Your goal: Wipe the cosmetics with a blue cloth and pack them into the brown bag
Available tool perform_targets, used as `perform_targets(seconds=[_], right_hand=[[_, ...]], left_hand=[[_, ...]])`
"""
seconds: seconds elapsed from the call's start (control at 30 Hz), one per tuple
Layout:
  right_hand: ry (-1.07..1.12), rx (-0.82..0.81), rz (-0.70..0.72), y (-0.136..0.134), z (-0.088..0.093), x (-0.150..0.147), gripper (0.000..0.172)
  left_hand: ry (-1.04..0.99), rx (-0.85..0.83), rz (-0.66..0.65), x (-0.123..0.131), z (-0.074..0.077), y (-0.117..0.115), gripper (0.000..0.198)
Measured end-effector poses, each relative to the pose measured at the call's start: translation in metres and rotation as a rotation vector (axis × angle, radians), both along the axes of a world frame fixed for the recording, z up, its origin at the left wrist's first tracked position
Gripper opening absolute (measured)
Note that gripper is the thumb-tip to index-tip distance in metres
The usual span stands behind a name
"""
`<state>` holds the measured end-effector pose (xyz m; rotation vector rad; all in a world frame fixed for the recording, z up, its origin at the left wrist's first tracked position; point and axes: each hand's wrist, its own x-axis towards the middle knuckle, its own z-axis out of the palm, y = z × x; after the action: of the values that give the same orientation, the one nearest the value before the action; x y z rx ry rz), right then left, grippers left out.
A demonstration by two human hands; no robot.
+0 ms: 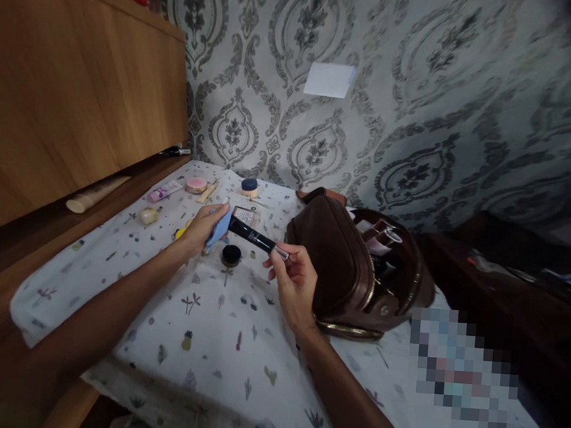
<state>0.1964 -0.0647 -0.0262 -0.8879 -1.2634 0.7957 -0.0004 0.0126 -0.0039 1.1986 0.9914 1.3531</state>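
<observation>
Between my two hands is a black cosmetic tube (251,235), held slantwise above the patterned cloth. My right hand (296,281) pinches its silver end between thumb and fingers. A blue cloth (219,227) is bunched in my left hand (203,229) and pressed against the tube's other end, which it partly hides. Just below the tube stands a small round jar with a black lid (231,256). Behind it lies a glittery silver compact (244,216). Something yellow (182,230) shows beside my left hand, mostly covered.
An open brown leather bag (331,256) with cosmetics inside stands right of my hands. Farther back are a dark-lidded jar (249,187), a pink compact (196,185), a pink tube (164,191) and a small bottle (149,215). A wooden cabinet (90,76) borders the left.
</observation>
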Motion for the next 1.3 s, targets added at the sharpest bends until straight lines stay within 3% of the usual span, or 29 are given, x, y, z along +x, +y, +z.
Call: perform_targets(seconds=[0.27,0.47,0.67,1.1,1.3], right_hand=[[0.096,-0.074,0.012,0.001,0.007,0.001,0.038],[0.066,-0.142,0.038,0.004,0.004,0.002,0.047],[0.115,-0.159,0.046,0.008,-0.001,0.003,0.044],[0.15,-0.145,0.057,0.007,-0.001,0.004,0.038],[0.101,-0.099,-0.013,0.006,-0.001,0.004,0.036]], left_hand=[[-0.166,0.046,-0.213,-0.002,0.008,-0.008,0.045],[0.132,0.142,-0.007,-0.001,0.0,-0.006,0.037],[0.296,0.175,0.13,-0.001,-0.003,-0.004,0.048],[0.373,0.241,0.093,0.003,0.001,-0.011,0.051],[0.38,0.217,0.107,0.002,-0.002,-0.009,0.048]])
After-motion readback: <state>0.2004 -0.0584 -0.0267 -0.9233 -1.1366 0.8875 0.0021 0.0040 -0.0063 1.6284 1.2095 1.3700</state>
